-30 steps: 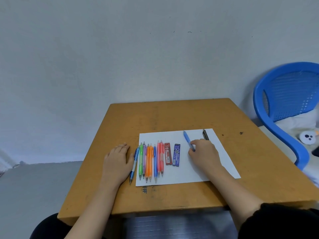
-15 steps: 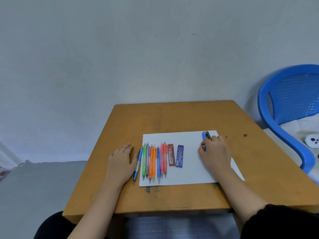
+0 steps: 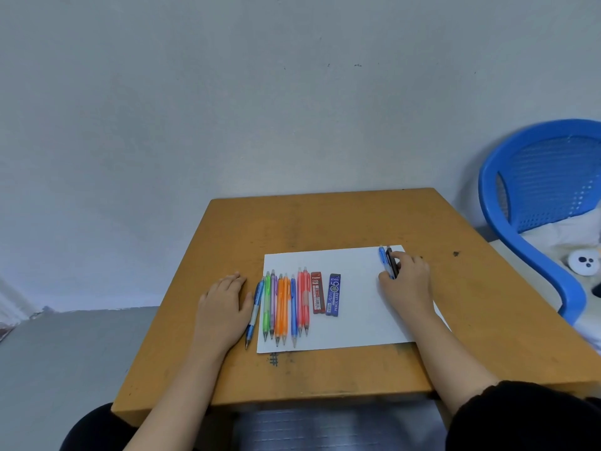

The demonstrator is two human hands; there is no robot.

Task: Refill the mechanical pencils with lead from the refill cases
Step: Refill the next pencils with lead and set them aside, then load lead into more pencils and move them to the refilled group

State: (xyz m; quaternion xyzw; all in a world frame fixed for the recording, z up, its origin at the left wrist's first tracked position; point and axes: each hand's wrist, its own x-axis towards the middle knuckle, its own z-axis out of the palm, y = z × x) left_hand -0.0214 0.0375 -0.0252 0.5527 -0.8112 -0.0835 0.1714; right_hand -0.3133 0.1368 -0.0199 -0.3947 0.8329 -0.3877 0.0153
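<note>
- A black sleeve (image 3: 520,415) covers the right arm, closest of all.
- A square orange-brown wooden table (image 3: 325,222) holds a flat white sheet of paper (image 3: 357,288).
- The left hand (image 3: 224,307) lies flat on the table just left of the paper. Its fingers are straight and hold nothing.
- A blue and white plastic pencil (image 3: 254,312) lies right beside that hand and touches its thumb side.
- A row of bright plastic mechanical pencils (image 3: 284,307) lies on the left part of the paper, side by side, tips pointing near.
- A flat red refill case (image 3: 317,292) and a flat dark blue refill case (image 3: 334,294) lie just right of the row.
- The right hand (image 3: 408,281) is at the far right corner of the paper. Its thumb and fingers curl round a pair of thin pencils (image 3: 391,260), one blue and one black.
- A blue plastic chair (image 3: 520,177) stands off to the right.
- A plain grey wall (image 3: 227,92) is behind the table.
</note>
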